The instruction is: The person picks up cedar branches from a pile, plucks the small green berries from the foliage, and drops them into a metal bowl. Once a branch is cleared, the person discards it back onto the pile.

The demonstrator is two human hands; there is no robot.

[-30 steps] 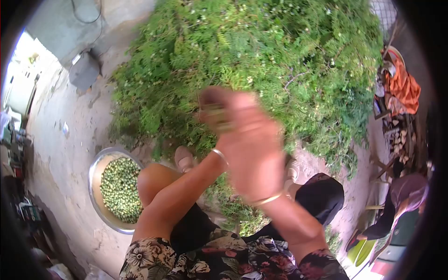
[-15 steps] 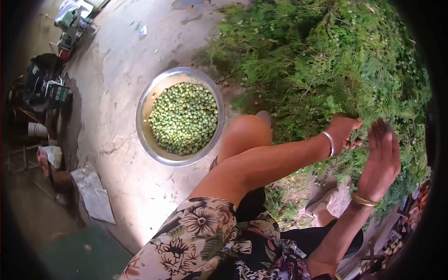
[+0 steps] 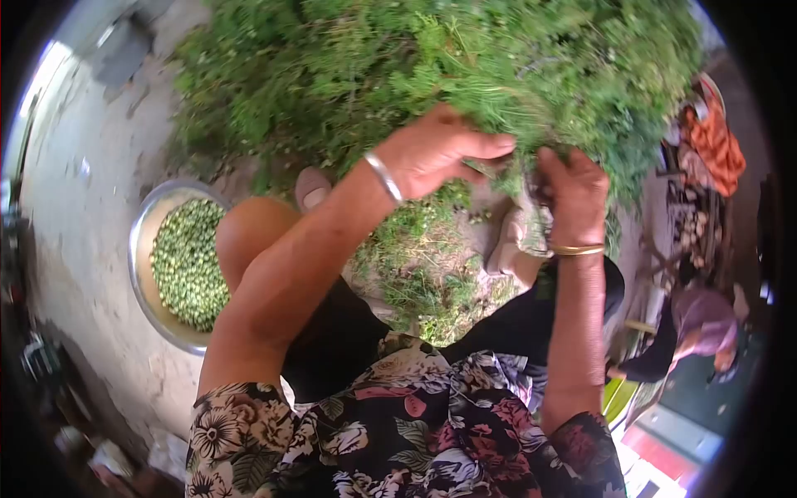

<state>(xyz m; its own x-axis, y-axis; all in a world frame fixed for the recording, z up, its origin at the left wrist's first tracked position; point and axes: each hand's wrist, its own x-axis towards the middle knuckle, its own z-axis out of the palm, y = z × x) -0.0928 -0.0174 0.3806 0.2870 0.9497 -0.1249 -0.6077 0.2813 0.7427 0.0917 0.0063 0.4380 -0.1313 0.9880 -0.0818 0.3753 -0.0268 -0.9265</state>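
My left hand [image 3: 436, 153], with a silver bangle, is at the near edge of a heap of green leafy branches [image 3: 332, 75]. Its thumb points right and its fingers curl around a feathery green sprig [image 3: 510, 104], which is smeared by motion. Close by on the right, my right hand [image 3: 574, 183], with a gold bangle, has its fingers bent and pinched together just below the sprig. What those fingers hold, if anything, is blurred. A metal basin [image 3: 139, 278] on the left contains many small green round fruits [image 3: 189, 270], partly hidden behind my knee.
Loose green clippings [image 3: 415, 249] lie on the ground between my shoes. Another person [image 3: 701, 324] is at the lower right. An orange cloth [image 3: 714, 153] lies by a stack of firewood [image 3: 691, 220]. Concrete floor [image 3: 91, 249] extends along the left.
The view has swung right, so the basin appears farther left. My right hand, raised with outstretched fingers before, is now bent in close to my left hand at the branches.
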